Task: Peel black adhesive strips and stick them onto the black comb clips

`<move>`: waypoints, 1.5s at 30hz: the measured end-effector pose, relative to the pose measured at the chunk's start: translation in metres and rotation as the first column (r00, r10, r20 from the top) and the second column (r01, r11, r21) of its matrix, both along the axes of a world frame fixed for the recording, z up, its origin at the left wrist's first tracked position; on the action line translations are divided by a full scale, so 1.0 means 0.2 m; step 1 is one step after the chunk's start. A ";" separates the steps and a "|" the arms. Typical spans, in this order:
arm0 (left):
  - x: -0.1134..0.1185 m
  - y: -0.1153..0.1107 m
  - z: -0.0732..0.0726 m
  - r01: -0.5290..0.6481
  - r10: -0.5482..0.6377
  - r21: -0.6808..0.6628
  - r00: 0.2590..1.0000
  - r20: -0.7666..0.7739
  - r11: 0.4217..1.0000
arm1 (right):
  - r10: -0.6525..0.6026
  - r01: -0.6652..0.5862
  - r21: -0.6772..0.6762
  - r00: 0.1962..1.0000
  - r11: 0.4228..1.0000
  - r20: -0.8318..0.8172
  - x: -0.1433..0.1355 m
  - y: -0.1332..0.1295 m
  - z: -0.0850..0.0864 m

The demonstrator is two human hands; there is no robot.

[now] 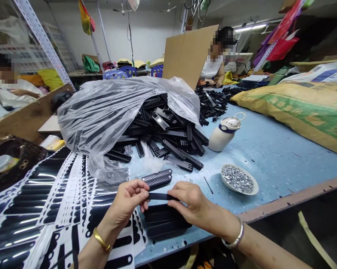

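Note:
A narrow black strip (pixel 159 196) is stretched level between my two hands. My left hand (pixel 132 195) pinches its left end between thumb and fingers, and my right hand (pixel 189 200) grips the right end. Just below lie several flat black pieces (pixel 165 224) side by side on the blue table. Beyond my fingers rest a few black pieces with a perforated pattern (pixel 157 178). Left of my left hand, sheets of black die-cut stickers (pixel 98 201) on white backing overlap one another.
A clear plastic bag (pixel 101 112) spills a heap of black slotted parts (pixel 171 138). To the right stand a white bottle (pixel 223 136) and a bowl of small silvery pieces (pixel 239 180). A thin dark rod (pixel 208 185) lies nearby. A yellow sack (pixel 297 108) sits far right; co-workers sit beyond.

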State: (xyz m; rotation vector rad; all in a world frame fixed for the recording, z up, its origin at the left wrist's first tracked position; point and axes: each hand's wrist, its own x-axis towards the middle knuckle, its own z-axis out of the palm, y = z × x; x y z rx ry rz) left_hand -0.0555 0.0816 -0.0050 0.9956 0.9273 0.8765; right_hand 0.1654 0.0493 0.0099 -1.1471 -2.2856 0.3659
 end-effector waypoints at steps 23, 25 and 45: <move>-0.05 0.13 -0.25 0.194 0.254 0.521 0.702 -0.665 0.831 | -0.380 0.333 -0.260 0.911 0.906 -0.159 0.18 0.25 -0.18; -0.04 0.14 -0.25 0.186 0.259 0.530 0.710 -0.655 0.827 | -0.378 0.338 -0.239 0.913 0.911 -0.152 0.17 0.27 -0.19; -0.04 0.10 -0.23 0.059 0.010 0.171 0.925 -0.379 0.983 | -0.048 0.037 -0.098 0.992 0.995 -0.113 0.19 0.10 -0.18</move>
